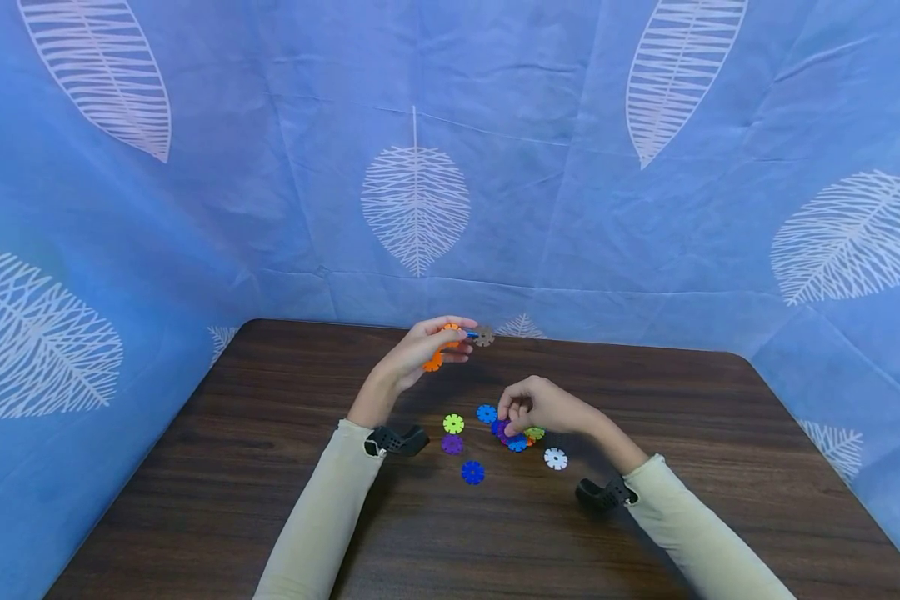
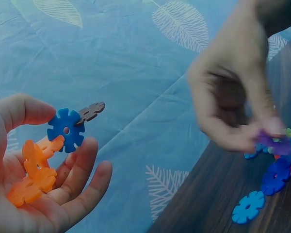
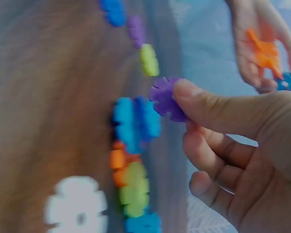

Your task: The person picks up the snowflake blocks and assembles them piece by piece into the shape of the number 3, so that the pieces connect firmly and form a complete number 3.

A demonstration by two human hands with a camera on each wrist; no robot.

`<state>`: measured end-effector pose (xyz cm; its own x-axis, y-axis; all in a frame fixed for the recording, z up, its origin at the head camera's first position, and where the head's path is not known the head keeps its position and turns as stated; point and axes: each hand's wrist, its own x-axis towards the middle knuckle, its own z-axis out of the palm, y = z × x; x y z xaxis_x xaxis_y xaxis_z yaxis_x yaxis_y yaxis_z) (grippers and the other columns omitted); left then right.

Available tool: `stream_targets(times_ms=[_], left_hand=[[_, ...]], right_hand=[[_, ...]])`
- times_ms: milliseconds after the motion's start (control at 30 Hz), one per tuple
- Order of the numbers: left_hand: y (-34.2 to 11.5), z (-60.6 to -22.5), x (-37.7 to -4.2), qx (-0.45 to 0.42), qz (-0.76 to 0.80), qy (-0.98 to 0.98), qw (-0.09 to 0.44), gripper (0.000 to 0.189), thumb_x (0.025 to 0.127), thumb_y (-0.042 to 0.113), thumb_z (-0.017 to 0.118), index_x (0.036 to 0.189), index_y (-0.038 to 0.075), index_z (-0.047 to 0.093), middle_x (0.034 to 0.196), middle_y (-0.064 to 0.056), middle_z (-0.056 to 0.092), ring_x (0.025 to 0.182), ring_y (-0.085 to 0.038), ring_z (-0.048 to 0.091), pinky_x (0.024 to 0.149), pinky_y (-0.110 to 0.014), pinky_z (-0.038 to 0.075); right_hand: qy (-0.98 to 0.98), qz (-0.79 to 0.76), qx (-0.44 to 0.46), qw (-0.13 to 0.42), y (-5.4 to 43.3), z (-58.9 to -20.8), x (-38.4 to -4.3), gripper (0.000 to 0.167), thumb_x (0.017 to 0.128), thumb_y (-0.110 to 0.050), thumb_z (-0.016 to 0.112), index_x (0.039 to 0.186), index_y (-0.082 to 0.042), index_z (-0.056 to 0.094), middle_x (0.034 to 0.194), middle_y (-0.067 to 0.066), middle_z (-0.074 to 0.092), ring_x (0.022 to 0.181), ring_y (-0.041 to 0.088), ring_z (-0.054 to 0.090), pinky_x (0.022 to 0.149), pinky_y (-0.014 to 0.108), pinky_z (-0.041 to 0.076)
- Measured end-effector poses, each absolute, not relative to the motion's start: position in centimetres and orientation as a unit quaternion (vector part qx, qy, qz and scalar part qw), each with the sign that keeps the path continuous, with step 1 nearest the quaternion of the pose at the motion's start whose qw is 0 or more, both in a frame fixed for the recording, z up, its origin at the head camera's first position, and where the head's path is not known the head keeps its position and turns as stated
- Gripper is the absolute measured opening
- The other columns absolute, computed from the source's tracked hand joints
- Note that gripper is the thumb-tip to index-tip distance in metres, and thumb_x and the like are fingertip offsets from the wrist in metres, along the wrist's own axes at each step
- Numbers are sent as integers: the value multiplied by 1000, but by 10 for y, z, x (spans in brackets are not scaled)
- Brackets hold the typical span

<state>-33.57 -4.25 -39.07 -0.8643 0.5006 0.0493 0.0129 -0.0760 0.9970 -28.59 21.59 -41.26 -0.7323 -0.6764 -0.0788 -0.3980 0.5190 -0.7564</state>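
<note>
My left hand is raised over the far part of the table, holding a small chain of notched plastic discs. Orange discs lie against its palm and fingers, joined to a blue disc near the thumb tip. From the blue one a grey-brown disc sticks out. Lower and to the right, my right hand pinches a purple disc between thumb and index finger. Just under that hand lies a cluster of discs in blue, orange and yellow-green, partly hidden by the fingers in the head view.
Loose discs lie on the dark wooden table: a yellow-green disc, a purple disc, a dark blue disc and a white disc. Blue leaf-patterned cloth hangs beyond the table's far edge.
</note>
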Motion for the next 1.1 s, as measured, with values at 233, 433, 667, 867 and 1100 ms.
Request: stream_targets(times_ms=[233, 433, 667, 867, 1100], left_hand=[[-43, -391, -337, 180, 714, 656, 168, 33, 107, 20, 52, 135, 5, 60, 127, -7, 60, 100, -16, 66, 103, -41, 56], [-42, -390, -335, 176, 726, 644, 166, 34, 108, 19, 51, 137, 3, 58, 123, -6, 59, 98, -15, 65, 111, -54, 48], [-41, -390, -335, 180, 729, 639, 169, 36, 109, 21, 49, 140, 3, 54, 116, -5, 61, 98, -16, 66, 109, -52, 50], [-40, -390, -334, 179, 733, 633, 172, 36, 110, 19, 46, 142, 3, 51, 116, -5, 60, 96, -14, 67, 111, -53, 48], [-37, -390, -332, 181, 733, 632, 176, 37, 109, 18, 45, 144, 5, 50, 114, -9, 59, 93, -14, 66, 100, -38, 57]], right_hand=[[868, -415, -263, 69, 214, -391, -298, 8, 94, -11, 74, 99, -5, 76, 85, 9, 71, 70, 19, 60, 63, 26, 51], [855, -478, -201, -28, 209, -375, -305, 12, 93, -14, 75, 100, -4, 74, 89, 10, 70, 78, 29, 65, 67, 31, 56], [827, -523, -182, -95, 200, -375, -309, 19, 94, -13, 74, 104, 3, 71, 97, 19, 71, 81, 11, 65, 71, 21, 56], [810, -547, -179, -117, 194, -377, -307, 21, 92, -10, 75, 104, 7, 69, 100, 25, 70, 79, 4, 65, 70, 16, 55], [803, -551, -184, -137, 190, -380, -307, 17, 91, -10, 77, 97, 4, 70, 93, 15, 71, 78, 7, 67, 69, 17, 56]])
